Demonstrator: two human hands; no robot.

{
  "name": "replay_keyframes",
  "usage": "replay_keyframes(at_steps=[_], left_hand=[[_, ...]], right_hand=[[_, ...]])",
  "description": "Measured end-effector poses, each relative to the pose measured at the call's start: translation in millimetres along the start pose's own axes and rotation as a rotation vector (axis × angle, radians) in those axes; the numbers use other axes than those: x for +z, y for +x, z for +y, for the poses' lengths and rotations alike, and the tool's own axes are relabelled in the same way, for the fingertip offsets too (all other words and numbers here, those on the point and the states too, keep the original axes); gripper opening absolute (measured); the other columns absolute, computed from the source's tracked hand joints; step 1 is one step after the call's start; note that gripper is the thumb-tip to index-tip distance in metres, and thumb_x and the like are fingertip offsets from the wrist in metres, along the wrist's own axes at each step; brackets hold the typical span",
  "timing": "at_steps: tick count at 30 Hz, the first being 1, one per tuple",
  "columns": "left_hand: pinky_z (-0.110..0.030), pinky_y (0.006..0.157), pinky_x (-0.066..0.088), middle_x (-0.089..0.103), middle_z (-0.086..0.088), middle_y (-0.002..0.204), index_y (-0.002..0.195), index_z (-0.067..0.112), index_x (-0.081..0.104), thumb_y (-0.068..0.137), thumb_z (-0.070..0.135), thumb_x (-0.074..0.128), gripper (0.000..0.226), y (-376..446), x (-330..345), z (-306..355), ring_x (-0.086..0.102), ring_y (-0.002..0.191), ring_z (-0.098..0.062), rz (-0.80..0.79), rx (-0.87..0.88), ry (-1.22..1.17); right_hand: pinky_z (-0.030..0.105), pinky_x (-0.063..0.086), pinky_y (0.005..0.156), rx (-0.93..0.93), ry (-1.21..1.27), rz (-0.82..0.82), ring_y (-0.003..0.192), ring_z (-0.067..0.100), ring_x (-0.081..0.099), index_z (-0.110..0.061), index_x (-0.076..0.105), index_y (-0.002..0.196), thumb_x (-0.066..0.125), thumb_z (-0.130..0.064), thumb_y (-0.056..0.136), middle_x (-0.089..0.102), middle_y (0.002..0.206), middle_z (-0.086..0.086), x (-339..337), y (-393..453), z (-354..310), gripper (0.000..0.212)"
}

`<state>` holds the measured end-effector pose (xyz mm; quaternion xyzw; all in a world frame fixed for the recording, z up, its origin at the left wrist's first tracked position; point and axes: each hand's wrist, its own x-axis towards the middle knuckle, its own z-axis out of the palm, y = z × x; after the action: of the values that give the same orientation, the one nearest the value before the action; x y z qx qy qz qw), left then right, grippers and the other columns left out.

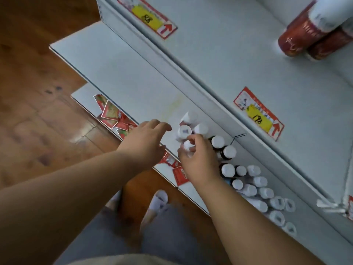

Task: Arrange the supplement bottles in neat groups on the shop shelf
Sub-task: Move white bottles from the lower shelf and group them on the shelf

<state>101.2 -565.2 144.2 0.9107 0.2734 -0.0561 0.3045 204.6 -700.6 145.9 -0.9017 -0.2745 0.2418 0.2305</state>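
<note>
**shelf_newbie:** So how far along would you say this is? Looks half sorted to me.

**restock_rita:** About that, maybe less. The right hand (196, 159) sits just below the frame's centre, fingers curled round a white-capped bottle (188, 146) at the front of the middle shelf (118, 73). It's pinching it near the cap. The left hand (147, 138) is just left of it, fingers loosely spread and reaching toward the little cluster, holding nothing.

**shelf_newbie:** Which cluster?

**restock_rita:** Three white bottles (189, 125) bunched right above the held one, touching each other. That's the group being built, I'd guess. Just to the right are the dark bottles with white caps (223, 148), in a rough line heading toward lower right. They read as a second group, though loose.

**shelf_newbie:** And the mess at lower right?

**restock_rita:** Yeah, the white bottles at lower right (267, 199) are crowded together, and several look tipped or lying down. Hard to say exactly, it's blurry. That pile is the bulk of what's left, in my view.

**shelf_newbie:** The left stretch of the shelf?

**restock_rita:** Bare white surface, so there's room. Red packets (110, 113) sit on the lower shelf, red cans (305, 39) at upper right, neither part of this job.
</note>
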Motion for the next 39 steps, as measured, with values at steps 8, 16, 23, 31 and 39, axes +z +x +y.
replay_keyframes(at_steps=[8, 16, 23, 31, 39], left_hand=[[-0.037, 0.104, 0.047, 0.050, 0.004, 0.140, 0.141, 0.031, 0.042, 0.093, 0.026, 0.063, 0.053, 58, 106, -44, 0.048, 0.128, -0.020, -0.033, -0.080, -0.179], [-0.038, 0.094, 0.053, 0.054, 0.002, 0.133, 0.139, 0.028, 0.045, 0.090, 0.028, 0.065, 0.052, 95, 144, -61, 0.054, 0.118, -0.020, -0.041, -0.125, -0.236], [-0.038, 0.092, 0.055, 0.053, 0.002, 0.132, 0.138, 0.027, 0.046, 0.091, 0.023, 0.065, 0.052, 97, 139, -64, 0.056, 0.112, -0.019, 0.006, -0.187, -0.331], [-0.022, 0.081, 0.052, 0.057, 0.006, 0.124, 0.134, 0.032, 0.049, 0.076, 0.014, 0.080, 0.068, -5, 45, -68, 0.061, 0.107, -0.013, -0.068, -0.273, -0.492], [-0.040, 0.092, 0.056, 0.072, -0.005, 0.108, 0.123, 0.019, 0.060, 0.074, 0.031, 0.073, 0.052, -113, -77, -42, 0.070, 0.100, -0.020, -0.139, -0.340, -1.166]], right_hand=[[0.044, 0.049, 0.095, 0.016, -0.390, -0.036, 0.113, 0.030, 0.055, -0.026, 0.049, 0.131, 0.066, -0.043, 0.085, 0.055, 0.124, 0.005, 75, 120, 67, 0.052], [0.039, 0.030, 0.094, -0.083, -0.816, 0.060, 0.115, 0.026, 0.050, -0.028, 0.038, 0.137, 0.064, -0.030, 0.089, 0.058, 0.123, 0.004, 109, 152, 89, 0.055], [0.038, 0.032, 0.092, -0.150, -0.696, 0.157, 0.114, 0.026, 0.047, -0.026, 0.045, 0.130, 0.064, -0.036, 0.090, 0.059, 0.122, 0.003, 99, 133, 82, 0.045], [0.033, 0.061, 0.073, 0.143, 0.378, -0.163, 0.091, 0.011, 0.068, -0.038, 0.056, 0.109, 0.070, -0.040, 0.084, 0.065, 0.106, -0.006, 59, 29, -12, 0.029], [0.051, 0.060, 0.078, 0.110, 0.681, -0.201, 0.090, 0.025, 0.072, -0.031, 0.064, 0.098, 0.066, -0.070, 0.070, 0.072, 0.098, 0.006, -3, -48, -114, 0.048]])
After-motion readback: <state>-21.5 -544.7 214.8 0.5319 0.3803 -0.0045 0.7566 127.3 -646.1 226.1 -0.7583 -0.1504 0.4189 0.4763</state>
